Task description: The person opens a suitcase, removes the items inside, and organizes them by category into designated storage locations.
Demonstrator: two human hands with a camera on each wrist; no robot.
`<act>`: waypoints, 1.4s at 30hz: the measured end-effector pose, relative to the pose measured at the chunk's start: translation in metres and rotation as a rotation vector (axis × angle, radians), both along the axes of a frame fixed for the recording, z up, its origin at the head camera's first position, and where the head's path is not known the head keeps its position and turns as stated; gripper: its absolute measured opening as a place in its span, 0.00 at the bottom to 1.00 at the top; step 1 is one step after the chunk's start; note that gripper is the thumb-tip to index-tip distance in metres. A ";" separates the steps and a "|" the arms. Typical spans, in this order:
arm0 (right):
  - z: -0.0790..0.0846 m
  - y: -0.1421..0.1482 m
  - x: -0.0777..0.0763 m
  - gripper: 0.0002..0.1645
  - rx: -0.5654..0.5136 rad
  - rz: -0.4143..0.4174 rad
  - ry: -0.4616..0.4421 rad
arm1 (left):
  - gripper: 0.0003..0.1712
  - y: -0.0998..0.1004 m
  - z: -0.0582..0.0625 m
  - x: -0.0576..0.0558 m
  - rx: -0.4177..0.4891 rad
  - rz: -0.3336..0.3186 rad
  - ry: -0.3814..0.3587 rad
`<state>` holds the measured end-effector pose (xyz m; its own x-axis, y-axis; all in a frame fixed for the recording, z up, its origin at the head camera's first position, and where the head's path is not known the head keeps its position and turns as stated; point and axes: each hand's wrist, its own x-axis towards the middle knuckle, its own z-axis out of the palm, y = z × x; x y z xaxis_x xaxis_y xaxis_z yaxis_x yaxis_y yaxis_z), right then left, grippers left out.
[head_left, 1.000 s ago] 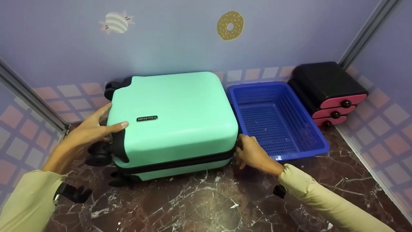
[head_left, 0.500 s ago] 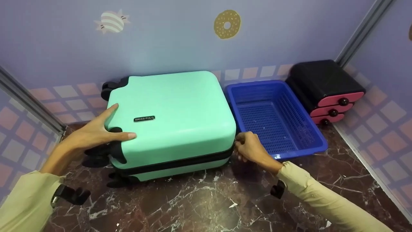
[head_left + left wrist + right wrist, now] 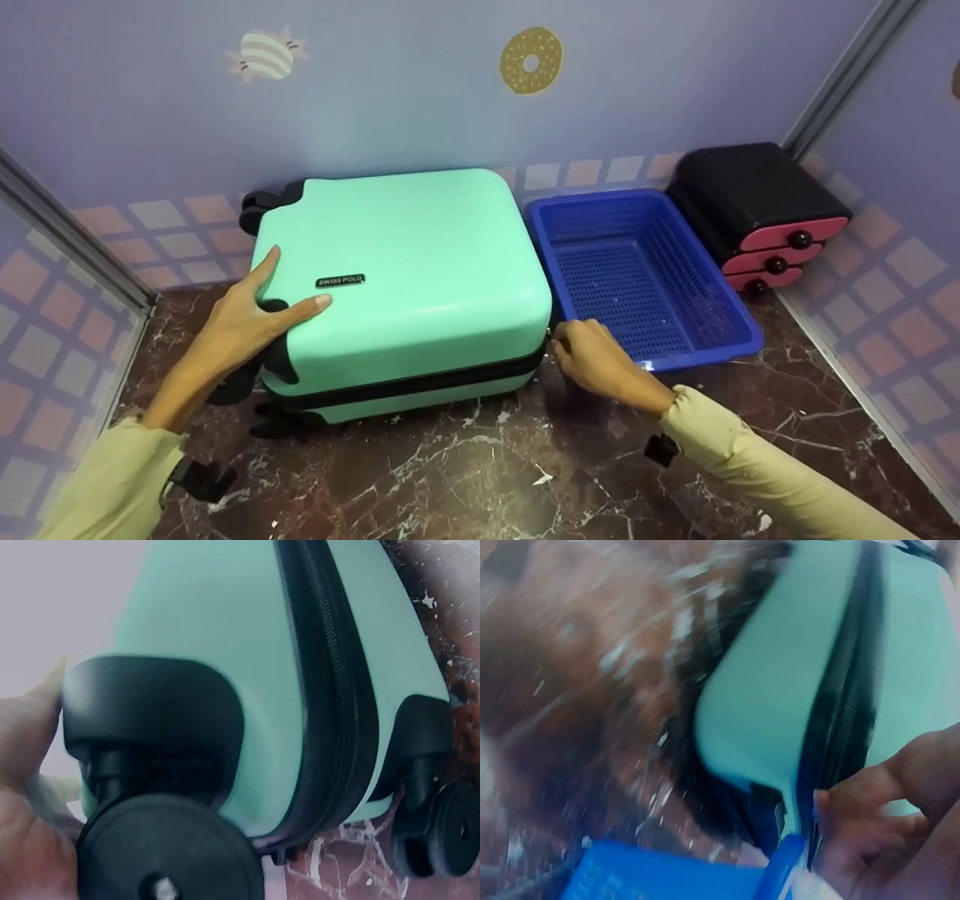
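A mint-green hard-shell suitcase lies flat on the floor, its wheels to the left and a black zipper band along its side. My left hand rests on the wheel-end corner, thumb and forefinger spread straight over the lid. In the left wrist view, part of that hand shows beside a black wheel. At the right front corner, my right hand pinches a zipper pull, mostly hidden by the curled fingers. The right wrist view is blurred and has these fingers right against the zipper band.
A blue plastic basket stands close against the suitcase's right side, just behind my right hand. Beyond it is a small black drawer unit with pink fronts. Patterned walls enclose the back and both sides; the floor is dark marble.
My left hand has slid right and further onto the lid. My right hand has dipped slightly at the same corner, its fingers more tightly curled. The suitcase stays in place.
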<state>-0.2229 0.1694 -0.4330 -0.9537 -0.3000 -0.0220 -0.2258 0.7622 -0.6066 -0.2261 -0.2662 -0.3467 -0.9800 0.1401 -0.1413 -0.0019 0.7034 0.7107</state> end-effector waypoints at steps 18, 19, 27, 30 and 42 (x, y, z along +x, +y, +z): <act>-0.014 0.004 0.039 0.10 -0.255 0.187 -0.093 | 0.63 0.011 -0.012 0.002 -0.002 0.068 0.106; -0.015 0.000 0.040 0.10 -0.274 0.208 -0.112 | 0.63 0.011 -0.012 0.002 -0.001 0.067 0.106; -0.021 -0.028 0.036 0.06 -0.500 0.128 -0.248 | 0.64 0.005 -0.002 -0.008 0.043 0.005 -0.011; -0.022 -0.027 0.036 0.08 -0.630 0.079 -0.331 | 0.64 -0.004 0.007 -0.016 0.033 -0.028 -0.107; -0.012 -0.033 0.026 0.18 -0.933 0.027 -0.646 | 0.63 -0.027 0.010 -0.027 0.149 -0.066 -0.197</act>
<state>-0.1964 0.1369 -0.4455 -0.8379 -0.4776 -0.2643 0.3259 -0.0492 -0.9441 -0.2528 -0.2931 -0.3363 -0.9234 0.2367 -0.3020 -0.1083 0.5943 0.7969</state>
